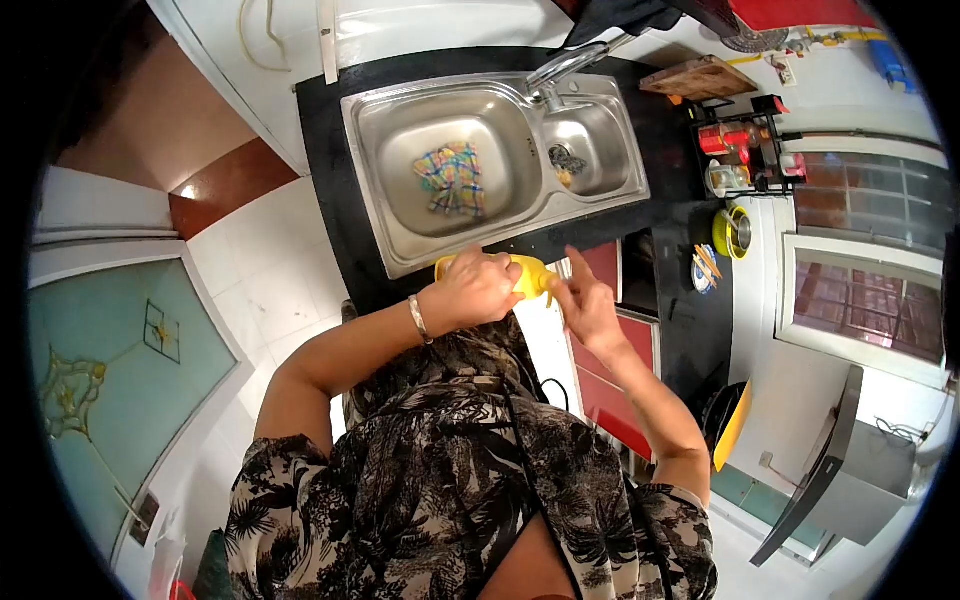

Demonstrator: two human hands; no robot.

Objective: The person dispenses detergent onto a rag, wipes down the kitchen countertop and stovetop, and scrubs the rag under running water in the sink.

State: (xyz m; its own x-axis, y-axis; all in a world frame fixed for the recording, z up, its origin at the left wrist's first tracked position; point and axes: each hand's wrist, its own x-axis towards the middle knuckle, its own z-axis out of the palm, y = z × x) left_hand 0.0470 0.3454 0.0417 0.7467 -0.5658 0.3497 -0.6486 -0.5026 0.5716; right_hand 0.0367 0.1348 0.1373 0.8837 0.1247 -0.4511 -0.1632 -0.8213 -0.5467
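My left hand [475, 290] is closed around a smooth yellow bottle-like container [533, 278] at the sink's front edge. Its exact kind is partly hidden by my fingers. At the container's right end is my right hand [590, 308], with thumb and index finger spread apart and the other fingers bent. The right thumb is close to the narrow yellow tip; I cannot tell whether it touches. Beyond my hands, a checked cloth [452, 178] lies crumpled in the large basin of the steel sink [385, 255].
A faucet [545, 85] rises behind the sink, whose small basin holds a dark scrubber [567, 160]. To the right are a cutting board [698, 78], a condiment rack [745, 150], green and steel bowls [735, 232] and a patterned dish [703, 275]. A door [120, 350] stands at left.
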